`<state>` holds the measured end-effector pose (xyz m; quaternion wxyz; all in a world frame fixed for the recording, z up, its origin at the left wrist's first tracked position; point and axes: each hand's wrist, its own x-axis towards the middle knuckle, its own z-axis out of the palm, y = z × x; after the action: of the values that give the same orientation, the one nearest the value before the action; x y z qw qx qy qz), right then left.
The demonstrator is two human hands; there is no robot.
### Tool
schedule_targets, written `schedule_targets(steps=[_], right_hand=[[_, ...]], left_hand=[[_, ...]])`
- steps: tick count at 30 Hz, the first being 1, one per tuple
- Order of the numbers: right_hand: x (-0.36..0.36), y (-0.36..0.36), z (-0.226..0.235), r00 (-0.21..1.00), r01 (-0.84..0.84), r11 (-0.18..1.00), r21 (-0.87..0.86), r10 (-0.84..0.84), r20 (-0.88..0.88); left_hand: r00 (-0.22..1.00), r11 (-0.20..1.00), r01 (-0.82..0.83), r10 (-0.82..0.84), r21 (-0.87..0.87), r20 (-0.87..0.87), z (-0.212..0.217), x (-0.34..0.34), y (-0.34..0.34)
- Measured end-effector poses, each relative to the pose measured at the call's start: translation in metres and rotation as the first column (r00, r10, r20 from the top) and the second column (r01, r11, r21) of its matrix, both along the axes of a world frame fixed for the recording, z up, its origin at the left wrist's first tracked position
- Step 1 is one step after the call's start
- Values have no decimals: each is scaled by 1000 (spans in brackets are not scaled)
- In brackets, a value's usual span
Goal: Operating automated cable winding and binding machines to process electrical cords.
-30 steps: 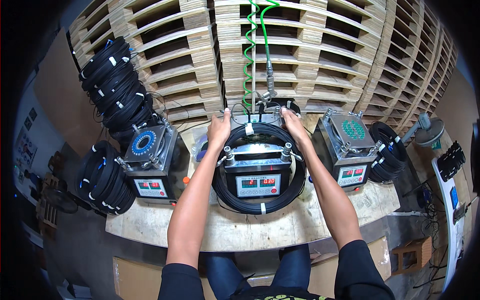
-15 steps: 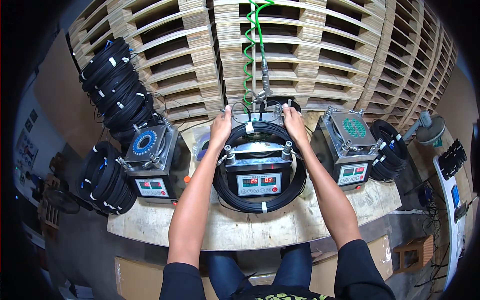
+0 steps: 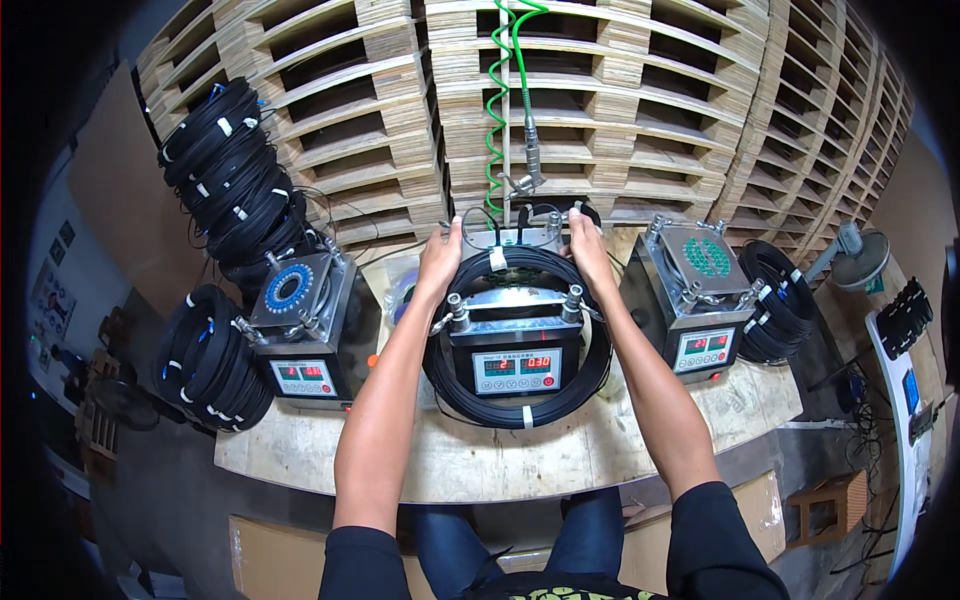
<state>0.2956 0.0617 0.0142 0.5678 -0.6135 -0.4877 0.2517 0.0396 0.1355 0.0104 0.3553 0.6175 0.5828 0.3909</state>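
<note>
Head view: reaching forward across plywood bench [image 3: 500, 475], with left hand [image 3: 438, 262] and right hand [image 3: 588, 250] at rear corners of central connector-polishing machine [image 3: 516, 338], thumbs upright. With fingers mostly hidden, impossible to tell whether clasped or loosely resting. Between forearms, looped around machine's front: black cable coil [image 3: 490, 413], bound by white ties. Barely changed over past second in hand placement, apparently meaning steady handling at rear; swung slightly left, green-hosed air gun [image 3: 532, 160].
</note>
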Motion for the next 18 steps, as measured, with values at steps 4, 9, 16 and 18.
schedule_targets(steps=[4, 9, 16, 18], right_hand=[[-5, -6, 5, 989, 50, 999, -17, -48, 141], [-7, -5, 5, 969, 115, 993, -13, -109, 220], [-10, -9, 9, 971, 123, 989, -80, -104, 214], [-7, -8, 7, 964, 141, 989, -47, -127, 235]], left_hand=[[998, 998, 67, -67, -21, 19, 2, -3, -1], [997, 999, 54, -55, 4, 52, -5, -4, 4], [998, 998, 45, -46, 40, 32, 3, -3, -9], [998, 997, 51, -54, 59, 40, 3, -2, -9]])
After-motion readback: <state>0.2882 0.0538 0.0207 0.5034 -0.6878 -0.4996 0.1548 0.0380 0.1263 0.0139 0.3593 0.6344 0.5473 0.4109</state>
